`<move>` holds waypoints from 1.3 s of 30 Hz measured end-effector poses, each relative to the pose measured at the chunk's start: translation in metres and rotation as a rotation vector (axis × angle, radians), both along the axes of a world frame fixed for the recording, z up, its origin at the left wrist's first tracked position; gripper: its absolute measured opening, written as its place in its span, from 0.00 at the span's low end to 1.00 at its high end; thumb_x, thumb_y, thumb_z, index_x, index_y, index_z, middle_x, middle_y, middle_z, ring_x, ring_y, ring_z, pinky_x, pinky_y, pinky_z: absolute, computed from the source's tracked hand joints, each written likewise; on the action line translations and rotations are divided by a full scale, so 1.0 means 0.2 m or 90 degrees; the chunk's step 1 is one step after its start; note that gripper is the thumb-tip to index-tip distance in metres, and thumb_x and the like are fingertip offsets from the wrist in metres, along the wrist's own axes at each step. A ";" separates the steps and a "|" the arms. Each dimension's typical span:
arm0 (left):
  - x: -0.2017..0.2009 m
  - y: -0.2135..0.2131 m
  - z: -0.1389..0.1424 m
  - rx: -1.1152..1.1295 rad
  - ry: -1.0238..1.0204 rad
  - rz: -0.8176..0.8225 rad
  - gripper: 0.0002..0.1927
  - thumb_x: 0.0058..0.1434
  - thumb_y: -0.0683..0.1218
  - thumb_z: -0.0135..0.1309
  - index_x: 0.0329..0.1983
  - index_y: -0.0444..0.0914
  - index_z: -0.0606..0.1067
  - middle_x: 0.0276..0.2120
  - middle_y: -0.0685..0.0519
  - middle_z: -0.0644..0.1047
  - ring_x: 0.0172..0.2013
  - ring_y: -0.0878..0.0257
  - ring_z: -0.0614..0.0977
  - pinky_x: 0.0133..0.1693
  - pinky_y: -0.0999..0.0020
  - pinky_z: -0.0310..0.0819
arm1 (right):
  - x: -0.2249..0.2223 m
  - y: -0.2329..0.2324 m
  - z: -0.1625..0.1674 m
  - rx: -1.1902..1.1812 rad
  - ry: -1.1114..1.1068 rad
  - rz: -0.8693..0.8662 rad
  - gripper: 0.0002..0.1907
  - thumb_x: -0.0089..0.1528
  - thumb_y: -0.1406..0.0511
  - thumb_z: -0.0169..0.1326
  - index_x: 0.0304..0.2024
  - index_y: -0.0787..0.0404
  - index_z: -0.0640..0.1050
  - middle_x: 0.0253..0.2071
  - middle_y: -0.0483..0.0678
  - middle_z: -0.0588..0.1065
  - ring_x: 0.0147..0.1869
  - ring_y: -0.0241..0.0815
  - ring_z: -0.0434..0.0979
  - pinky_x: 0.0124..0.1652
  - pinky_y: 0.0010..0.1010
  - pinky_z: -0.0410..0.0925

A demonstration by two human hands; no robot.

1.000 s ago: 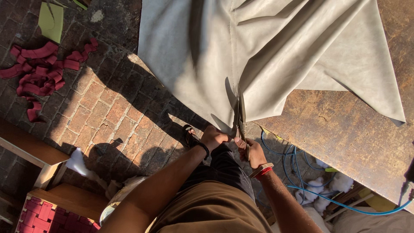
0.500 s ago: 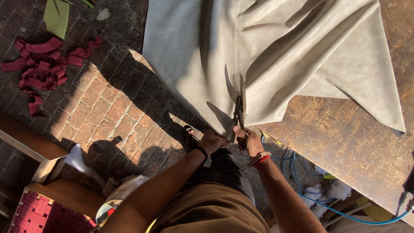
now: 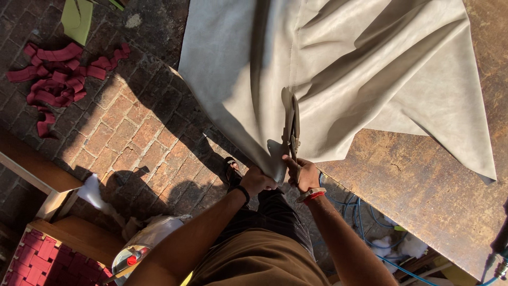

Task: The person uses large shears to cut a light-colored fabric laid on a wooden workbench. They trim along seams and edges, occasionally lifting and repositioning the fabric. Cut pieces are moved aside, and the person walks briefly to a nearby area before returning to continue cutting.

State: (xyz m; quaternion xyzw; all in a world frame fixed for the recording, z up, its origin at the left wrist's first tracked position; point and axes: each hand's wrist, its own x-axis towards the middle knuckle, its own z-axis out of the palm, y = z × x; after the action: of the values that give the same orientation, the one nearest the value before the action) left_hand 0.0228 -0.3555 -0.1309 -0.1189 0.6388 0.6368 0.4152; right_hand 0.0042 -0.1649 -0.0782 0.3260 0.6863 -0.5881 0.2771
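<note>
**Sheet over the table edge, scissors in the middle**

The big fabric sheet (image 3: 370, 69) lies across the far part of the table (image 3: 439, 185), its left portion hanging off the table's left edge over the brick floor (image 3: 137, 137). The scissors (image 3: 292, 132) sit on the sheet's near edge, blades pointing far. Right hand (image 3: 304, 175) is at the scissor handles; left hand (image 3: 258, 180) is just left of it, gripping the sheet's near corner. Far left on the floor lies a pile of fabric scraps (image 3: 55, 74), with a flat piece (image 3: 78, 20) beyond it. Near right, under the table's near edge, cables (image 3: 365, 212) trail. Near left sits a crate (image 3: 37, 262).
</note>
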 end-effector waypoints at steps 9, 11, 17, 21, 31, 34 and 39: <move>-0.07 -0.08 0.10 -0.042 -0.029 -0.061 0.05 0.47 0.39 0.66 0.22 0.35 0.80 0.23 0.51 0.82 0.25 0.63 0.84 0.32 0.68 0.80 | -0.16 -0.01 -0.11 -0.114 0.056 -0.011 0.32 0.55 0.42 0.62 0.35 0.66 0.76 0.19 0.40 0.68 0.17 0.32 0.69 0.18 0.26 0.64; -0.08 -0.07 0.10 -0.033 -0.044 -0.036 0.07 0.45 0.38 0.66 0.24 0.37 0.78 0.23 0.51 0.82 0.24 0.63 0.84 0.31 0.67 0.80 | -0.19 -0.02 -0.13 -0.083 0.052 -0.018 0.34 0.55 0.42 0.63 0.36 0.68 0.77 0.19 0.41 0.67 0.17 0.33 0.68 0.18 0.27 0.63; -0.06 -0.10 0.08 -0.083 -0.004 -0.100 0.09 0.47 0.39 0.67 0.19 0.33 0.78 0.19 0.50 0.79 0.20 0.62 0.80 0.27 0.67 0.72 | -0.13 -0.07 -0.08 -0.070 0.040 -0.052 0.36 0.53 0.41 0.63 0.37 0.70 0.79 0.19 0.42 0.69 0.18 0.34 0.70 0.19 0.26 0.64; -0.06 -0.11 0.08 -0.076 0.009 -0.089 0.07 0.44 0.37 0.65 0.18 0.34 0.77 0.18 0.51 0.79 0.19 0.64 0.79 0.26 0.68 0.72 | -0.29 -0.06 -0.08 -0.099 0.074 -0.017 0.35 0.57 0.42 0.61 0.36 0.71 0.77 0.19 0.42 0.70 0.18 0.32 0.70 0.19 0.24 0.66; -0.09 -0.14 0.12 -0.047 -0.022 -0.073 0.05 0.43 0.37 0.64 0.20 0.33 0.78 0.19 0.50 0.79 0.20 0.63 0.80 0.26 0.66 0.74 | -0.33 -0.04 -0.09 -0.141 0.062 -0.055 0.28 0.58 0.47 0.64 0.35 0.67 0.76 0.19 0.39 0.68 0.17 0.31 0.67 0.17 0.24 0.61; -0.10 -0.15 0.11 -0.060 -0.024 -0.079 0.05 0.43 0.38 0.65 0.20 0.33 0.79 0.20 0.50 0.81 0.21 0.63 0.82 0.29 0.67 0.77 | -0.46 -0.04 -0.13 -0.125 0.060 -0.008 0.29 0.60 0.46 0.63 0.36 0.67 0.75 0.20 0.38 0.69 0.18 0.31 0.70 0.20 0.24 0.66; -0.11 -0.15 0.10 -0.091 -0.010 -0.120 0.06 0.42 0.38 0.65 0.20 0.34 0.78 0.20 0.50 0.80 0.22 0.62 0.81 0.29 0.66 0.76 | -0.44 -0.08 -0.11 -0.108 0.064 -0.048 0.29 0.56 0.47 0.65 0.37 0.68 0.80 0.18 0.43 0.68 0.17 0.34 0.67 0.18 0.27 0.60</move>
State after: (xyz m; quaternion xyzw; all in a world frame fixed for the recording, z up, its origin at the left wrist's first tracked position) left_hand -0.0001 -0.3858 -0.1118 -0.0927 0.6876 0.5469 0.4685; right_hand -0.0833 -0.1802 -0.1008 0.2970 0.6341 -0.6700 0.2465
